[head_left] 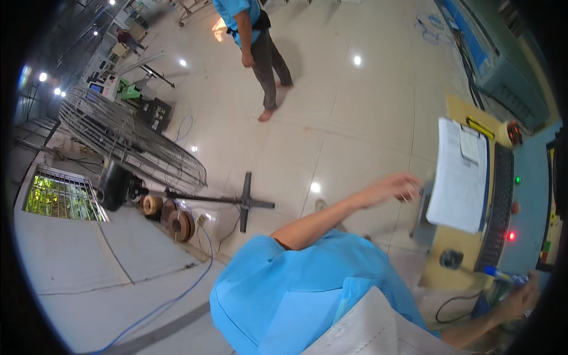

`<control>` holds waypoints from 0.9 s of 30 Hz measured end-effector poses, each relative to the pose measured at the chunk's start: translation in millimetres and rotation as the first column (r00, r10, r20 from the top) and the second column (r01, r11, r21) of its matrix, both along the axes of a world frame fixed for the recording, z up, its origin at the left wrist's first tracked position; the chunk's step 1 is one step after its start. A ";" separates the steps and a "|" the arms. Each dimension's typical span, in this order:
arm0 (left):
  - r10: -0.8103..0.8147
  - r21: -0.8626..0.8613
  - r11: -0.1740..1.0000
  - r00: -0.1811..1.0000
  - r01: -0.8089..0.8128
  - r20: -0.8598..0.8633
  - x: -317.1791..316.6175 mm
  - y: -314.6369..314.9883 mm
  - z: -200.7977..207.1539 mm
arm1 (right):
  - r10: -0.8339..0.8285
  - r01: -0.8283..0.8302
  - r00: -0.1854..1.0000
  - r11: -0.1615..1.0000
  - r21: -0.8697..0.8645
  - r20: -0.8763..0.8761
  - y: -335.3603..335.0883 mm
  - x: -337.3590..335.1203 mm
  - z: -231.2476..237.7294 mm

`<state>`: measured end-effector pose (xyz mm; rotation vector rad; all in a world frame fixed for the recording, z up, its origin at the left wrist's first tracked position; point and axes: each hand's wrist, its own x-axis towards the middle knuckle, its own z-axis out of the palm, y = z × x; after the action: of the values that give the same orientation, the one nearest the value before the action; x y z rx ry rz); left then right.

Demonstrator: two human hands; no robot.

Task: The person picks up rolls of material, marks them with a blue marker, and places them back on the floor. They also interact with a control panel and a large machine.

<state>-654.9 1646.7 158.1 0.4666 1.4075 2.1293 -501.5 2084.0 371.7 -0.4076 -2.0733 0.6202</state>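
Observation:
My left hand point(402, 188) hangs in the air just left of a stack of white papers point(455, 177) on a clipboard, apart from it. Its fingers are loosely bent and a little blurred, with nothing seen in them. At the lower right, my right hand point(522, 300) is closed around what looks like a clear plastic bottle point(510, 278) with a blue cap. The dark picture rim and blur hide part of that grip. A black keyboard point(496, 207) lies beside the papers, and a small dark round object point(451, 259) sits below them on the tan desktop point(435, 269).
A blue-grey panel with a lit red button point(512, 235) and a green light point(518, 179) stands behind the keyboard. On the left is a large stand fan point(136, 139) with a cross-shaped foot point(245, 202). Another person point(260, 53) in a blue shirt stands on the tiled floor.

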 end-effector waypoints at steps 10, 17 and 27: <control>-0.608 -0.008 0.794 0.794 0.608 0.027 -52.3 -62.7 94.2 | 0.443 -0.410 0.875 0.892 -0.189 0.197 -309.9 -128.7 -47.9; -0.455 -0.080 0.886 0.890 0.456 0.041 -161.6 -167.0 21.2 | 0.535 -0.414 0.828 0.379 -0.828 -0.169 -442.3 -253.4 -129.3; -0.097 -0.211 0.968 0.980 0.134 0.176 -279.6 -357.7 -11.8 | 0.901 -0.327 0.371 -0.099 -0.940 -0.224 -589.1 -421.2 -182.4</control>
<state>-934.5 1289.0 146.3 0.2725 1.4643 1.8462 -922.8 1494.9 189.3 0.0004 -2.0293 2.7923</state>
